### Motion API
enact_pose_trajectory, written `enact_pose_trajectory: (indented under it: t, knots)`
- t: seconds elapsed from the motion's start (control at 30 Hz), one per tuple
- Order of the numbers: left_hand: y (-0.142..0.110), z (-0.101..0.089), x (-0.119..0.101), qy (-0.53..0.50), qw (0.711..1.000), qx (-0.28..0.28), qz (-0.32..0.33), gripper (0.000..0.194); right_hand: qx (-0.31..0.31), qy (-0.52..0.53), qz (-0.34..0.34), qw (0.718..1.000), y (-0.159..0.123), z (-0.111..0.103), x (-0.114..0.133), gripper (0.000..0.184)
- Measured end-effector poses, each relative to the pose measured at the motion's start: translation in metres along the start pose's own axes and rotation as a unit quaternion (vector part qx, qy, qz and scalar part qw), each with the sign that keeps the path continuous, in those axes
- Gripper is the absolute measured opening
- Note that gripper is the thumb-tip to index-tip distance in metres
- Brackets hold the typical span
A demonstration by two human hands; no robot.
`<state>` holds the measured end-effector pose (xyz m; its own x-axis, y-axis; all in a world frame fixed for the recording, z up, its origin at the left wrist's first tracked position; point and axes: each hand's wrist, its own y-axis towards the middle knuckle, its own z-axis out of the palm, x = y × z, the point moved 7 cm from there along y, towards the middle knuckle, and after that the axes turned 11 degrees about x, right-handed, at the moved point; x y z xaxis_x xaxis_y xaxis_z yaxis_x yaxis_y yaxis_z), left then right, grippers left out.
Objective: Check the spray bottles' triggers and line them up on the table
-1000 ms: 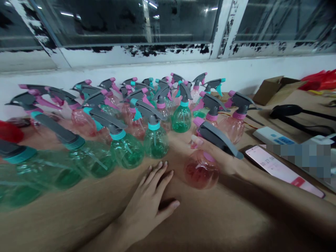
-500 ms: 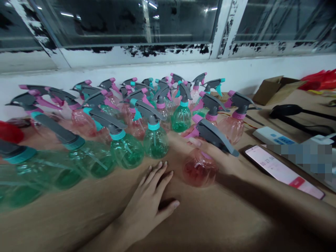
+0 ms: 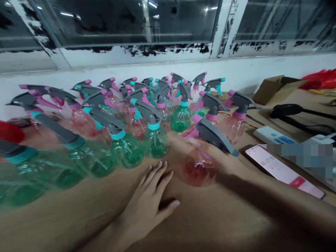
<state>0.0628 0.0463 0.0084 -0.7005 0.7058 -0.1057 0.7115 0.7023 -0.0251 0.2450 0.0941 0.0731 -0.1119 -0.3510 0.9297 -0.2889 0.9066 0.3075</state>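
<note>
My right hand (image 3: 210, 150) is closed around the neck of a pink spray bottle (image 3: 200, 169) with a grey and pink trigger head. The bottle stands close to the table top; whether its base touches cannot be made out. Part of my fingers is hidden behind the trigger head. My left hand (image 3: 151, 194) lies flat on the table (image 3: 207, 217) with fingers spread, to the left of that bottle. Just beyond its fingertips stands a green spray bottle (image 3: 156, 141) with a turquoise collar, and another green bottle (image 3: 127, 150) stands beside it.
Several more pink and green spray bottles fill the table's left and back. To the right lie a phone (image 3: 286, 171) with a timer, a white power strip (image 3: 273, 135) and a black strap-like object (image 3: 287, 111). An open cardboard box (image 3: 267, 91) and red plastic (image 3: 319, 79) sit by the wall.
Over the first half second, my right hand shifted the pink spray bottle slightly left and its fingers moved in around the trigger. Since then both hands have stayed put.
</note>
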Motion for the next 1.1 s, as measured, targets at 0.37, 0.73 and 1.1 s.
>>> enact_pose_trajectory:
  t: [0.37,0.73,1.1]
  knots:
    - [0.000,0.001,0.000,-0.002,1.000,0.013,-0.006,0.061,0.032,-0.011,0.029,0.999,0.002,0.004,0.002,0.015]
    - [0.001,0.000,0.000,-0.015,1.000,0.009,-0.001,0.059,0.026,-0.036,0.008,0.999,0.004,0.004,0.009,0.016]
    - [0.001,0.000,-0.001,-0.009,1.000,0.011,-0.001,0.060,0.022,-0.025,0.026,0.999,0.004,0.002,0.005,0.016]
